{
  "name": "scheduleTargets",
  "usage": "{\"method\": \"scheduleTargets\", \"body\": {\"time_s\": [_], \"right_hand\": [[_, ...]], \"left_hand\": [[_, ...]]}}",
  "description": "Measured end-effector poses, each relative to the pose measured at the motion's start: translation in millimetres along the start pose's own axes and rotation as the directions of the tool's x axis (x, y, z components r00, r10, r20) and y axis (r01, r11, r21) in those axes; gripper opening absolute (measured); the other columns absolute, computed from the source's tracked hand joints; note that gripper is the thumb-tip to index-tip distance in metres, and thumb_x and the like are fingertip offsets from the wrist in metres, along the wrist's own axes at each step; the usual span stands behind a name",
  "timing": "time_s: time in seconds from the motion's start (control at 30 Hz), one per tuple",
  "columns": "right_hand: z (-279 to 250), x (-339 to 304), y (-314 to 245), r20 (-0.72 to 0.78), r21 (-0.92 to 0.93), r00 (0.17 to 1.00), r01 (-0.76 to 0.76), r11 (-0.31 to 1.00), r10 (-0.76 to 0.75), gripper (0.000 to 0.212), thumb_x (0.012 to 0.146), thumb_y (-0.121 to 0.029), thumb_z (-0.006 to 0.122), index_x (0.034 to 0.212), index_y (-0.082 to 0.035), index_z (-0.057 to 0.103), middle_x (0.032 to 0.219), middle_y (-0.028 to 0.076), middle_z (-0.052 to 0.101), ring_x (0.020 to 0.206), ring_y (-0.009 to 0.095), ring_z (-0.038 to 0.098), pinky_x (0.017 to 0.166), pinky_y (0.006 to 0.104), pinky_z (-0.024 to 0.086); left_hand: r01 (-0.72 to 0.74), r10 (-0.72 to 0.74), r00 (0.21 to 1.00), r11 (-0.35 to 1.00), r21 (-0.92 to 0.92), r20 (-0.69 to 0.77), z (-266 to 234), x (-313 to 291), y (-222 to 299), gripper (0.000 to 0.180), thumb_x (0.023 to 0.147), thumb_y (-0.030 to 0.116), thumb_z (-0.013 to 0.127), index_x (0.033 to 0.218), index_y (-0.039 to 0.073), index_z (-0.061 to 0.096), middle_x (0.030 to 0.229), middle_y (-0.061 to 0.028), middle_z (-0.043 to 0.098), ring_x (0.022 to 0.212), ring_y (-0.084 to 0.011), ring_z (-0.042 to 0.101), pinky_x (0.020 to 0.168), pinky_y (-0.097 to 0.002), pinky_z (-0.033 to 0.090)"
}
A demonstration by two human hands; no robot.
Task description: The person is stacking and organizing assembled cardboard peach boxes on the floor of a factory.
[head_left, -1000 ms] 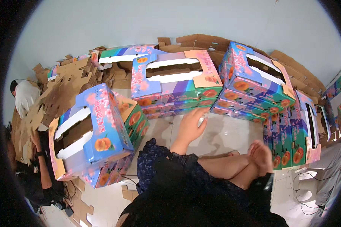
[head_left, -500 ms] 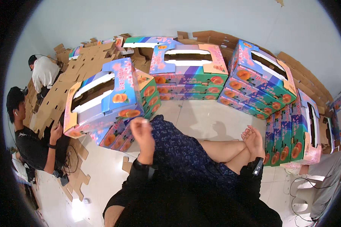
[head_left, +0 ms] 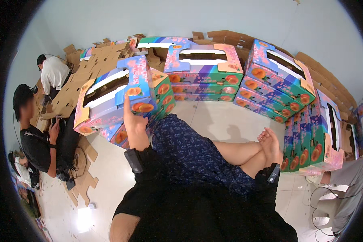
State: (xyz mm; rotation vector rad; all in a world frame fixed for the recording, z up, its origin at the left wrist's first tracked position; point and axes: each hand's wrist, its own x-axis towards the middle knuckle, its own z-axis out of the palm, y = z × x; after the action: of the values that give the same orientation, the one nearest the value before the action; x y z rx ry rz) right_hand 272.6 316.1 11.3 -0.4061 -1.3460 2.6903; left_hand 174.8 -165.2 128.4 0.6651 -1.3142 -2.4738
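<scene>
1. Pale floor tiles (head_left: 213, 117) lay beneath stacked fruit cartons (head_left: 203, 76).
2. Left carton (head_left: 109, 105) topped its stack.
3. Left hand (head_left: 135, 123) stretched its index finger toward that carton; touch and the other fingers' curl could not be told.
4. Right hand (head_left: 269, 141) was half open, empty, near the legs (head_left: 238, 152).

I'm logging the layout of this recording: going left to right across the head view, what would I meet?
Person in black, left box stack, middle box stack, right hand, near right box stack, grey trousers.
</scene>
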Motion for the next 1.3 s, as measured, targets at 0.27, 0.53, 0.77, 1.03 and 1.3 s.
{"method": "scheduleTargets", "body": {"time_s": [0.27,0.53,0.77,1.03,1.3], "right_hand": [[10,-6,3,0.013,-0.094,0.999,0.048,0.994,-0.047,0.02,0.093,-0.018,0.055,0.107,-0.004,0.055,0.084,0.007,0.058,0.08,0.02,0.058,0.078,0.0335,0.047],[18,-10,3,0.048,-0.251,0.998,0.046,0.967,-0.035,0.014,0.095,-0.013,0.053,0.105,-0.004,0.057,0.083,0.004,0.059,0.08,0.015,0.058,0.077,0.0293,0.047],[21,-5,-1,0.071,-0.404,0.997,0.022,0.914,0.008,0.013,0.096,-0.014,0.053,0.105,-0.005,0.057,0.086,0.004,0.061,0.083,0.014,0.059,0.077,0.0282,0.048],[100,-61,-65,0.328,-0.366,0.879,0.457,0.811,-0.347,0.064,0.087,-0.048,0.064,0.13,-0.003,0.047,0.121,0.012,0.056,0.112,0.021,0.054,0.094,0.0361,0.043],[37,-107,-24,0.418,-0.654,0.904,0.365,0.663,-0.085,0.119,0.073,-0.083,0.048,0.151,0.0,0.012,0.152,0.014,0.03,0.134,0.027,0.037,0.099,0.0415,0.041]], "left_hand": [[-0.104,0.101,0.994,0.915,-0.389,-0.028,19,28,-18,0.041,0.08,0.033,0.074,0.114,0.017,0.059,0.113,-0.004,0.063,0.107,-0.0228,0.059,0.082,-0.0397,0.048],[0.046,-0.053,0.998,0.979,-0.197,-0.032,-15,-18,-30,0.052,0.071,0.043,0.076,0.111,0.017,0.056,0.104,-0.0013,0.06,0.081,-0.0198,0.056,0.066,-0.0356,0.039],[-0.127,0.188,0.96,0.953,-0.276,0.209,-1,-83,-22,0.038,0.081,0.027,0.069,0.11,0.007,0.055,0.092,-0.0032,0.056,0.082,-0.0148,0.055,0.074,-0.0303,0.045],[0.047,-0.119,0.598,0.992,0.113,0.793,-73,-66,-35,0.024,0.074,0.023,0.064,0.075,0.004,0.049,0.065,-0.0021,0.039,0.058,-0.0152,0.041,0.057,-0.0295,0.035],[0.375,-0.433,0.648,0.897,0.231,0.627,-30,-81,-76,0.044,0.068,0.015,0.064,0.109,0.003,0.054,0.064,-0.0045,0.048,0.047,-0.0138,0.039,0.048,-0.0298,0.032]]}}
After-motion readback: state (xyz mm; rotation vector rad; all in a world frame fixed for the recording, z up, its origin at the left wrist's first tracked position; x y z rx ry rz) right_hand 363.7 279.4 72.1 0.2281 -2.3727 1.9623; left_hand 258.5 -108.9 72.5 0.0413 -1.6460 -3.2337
